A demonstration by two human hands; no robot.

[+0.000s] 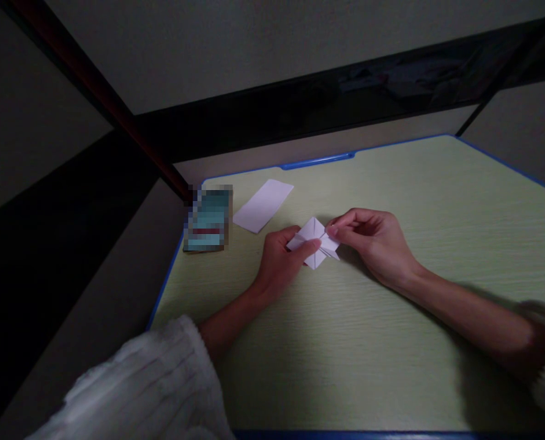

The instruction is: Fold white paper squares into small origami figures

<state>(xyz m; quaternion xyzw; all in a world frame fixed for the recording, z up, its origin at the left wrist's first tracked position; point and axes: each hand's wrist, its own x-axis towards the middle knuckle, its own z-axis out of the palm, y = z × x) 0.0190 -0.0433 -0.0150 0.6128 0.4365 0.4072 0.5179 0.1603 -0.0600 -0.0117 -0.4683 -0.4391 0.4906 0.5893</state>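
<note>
Between my hands is a small piece of folded white paper (314, 228), roughly diamond-shaped, with creases meeting near its middle and a pointed flap sticking out at its lower right. My left hand (284, 260) grips it from the left, thumb pressed on top near the centre and fingers beneath. With thumb and index finger, my right hand (375, 241) pinches the paper's right corner. The underside of the paper and some of my left fingertips are hidden.
A flat white paper sheet (263, 206) lies beyond my left hand. Left of it is a pixelated, teal-coloured rectangular item (208, 219) near the table's left edge. The pale green table (345, 354) has a blue rim and a blue handle-like strip (318, 161) at the back, before a wall.
</note>
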